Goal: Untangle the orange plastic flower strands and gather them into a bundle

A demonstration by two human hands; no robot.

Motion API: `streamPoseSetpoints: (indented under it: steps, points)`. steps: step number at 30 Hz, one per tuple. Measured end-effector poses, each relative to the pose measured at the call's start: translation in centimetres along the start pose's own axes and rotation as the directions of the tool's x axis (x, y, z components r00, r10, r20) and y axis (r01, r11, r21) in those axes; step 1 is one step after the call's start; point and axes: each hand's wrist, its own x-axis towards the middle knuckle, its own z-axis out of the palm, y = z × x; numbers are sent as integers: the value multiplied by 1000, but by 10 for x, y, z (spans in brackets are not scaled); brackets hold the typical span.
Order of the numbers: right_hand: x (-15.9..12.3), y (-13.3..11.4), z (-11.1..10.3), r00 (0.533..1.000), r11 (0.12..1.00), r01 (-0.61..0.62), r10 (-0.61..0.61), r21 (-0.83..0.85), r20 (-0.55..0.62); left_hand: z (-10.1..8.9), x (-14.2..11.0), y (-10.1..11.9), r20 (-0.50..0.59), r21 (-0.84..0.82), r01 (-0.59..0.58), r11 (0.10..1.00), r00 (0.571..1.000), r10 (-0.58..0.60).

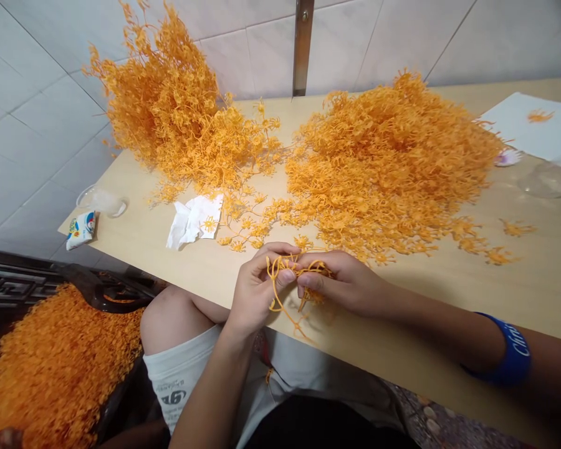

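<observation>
From my distant place, I see the left hand and the right hand very near each other, a little below the middle of my view. Both are closed in a fine pinch, and the left thumb points toward the right thumb (the lower fingers are partly hidden). The left arm rises steeply; the right arm comes more flatly from the right edge.

The spidery pieces are orange, the table pale tan, the wall tiles whitish with grey veining, the armband blue with white lettering.
</observation>
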Motion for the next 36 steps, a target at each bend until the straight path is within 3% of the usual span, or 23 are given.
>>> streamPoseSetpoints:
  steps: [5,9,12,17,23,25,29,32,34,36]
  points:
    - [0,2,2,999,996,8,-11,-89,-42,1,-2,-4,-60,-23,94,995,994,-95]
    - [-3,1,2,996,996,85,-87,-35,-30,1,2,-1,-102,-249,148,957,979,-178]
    - [-6,0,0,991,995,95,-93,14,-92,4,5,2,-184,-338,96,936,969,-166]
    - [-7,-2,2,941,997,44,-19,66,-337,9,6,-1,-187,-237,-3,971,981,-43]
    - [-12,0,5,887,986,114,-47,119,-459,16,6,0,-258,-81,131,988,955,-148]
    - [-16,1,5,878,989,120,-64,90,-475,20,6,1,-288,-37,128,991,948,-133]
    - [-22,2,5,881,986,166,-149,-2,-449,21,5,2,-260,179,81,981,965,-32]
    - [-23,-3,5,886,971,217,-238,-98,-398,17,3,1,-179,390,-13,921,980,90]
    - [-23,-7,5,875,928,320,-367,-190,-315,14,2,1,-127,425,-62,903,984,127]
    - [-22,-11,6,832,837,468,-526,-285,-177,11,1,1,-109,387,-64,920,988,114]
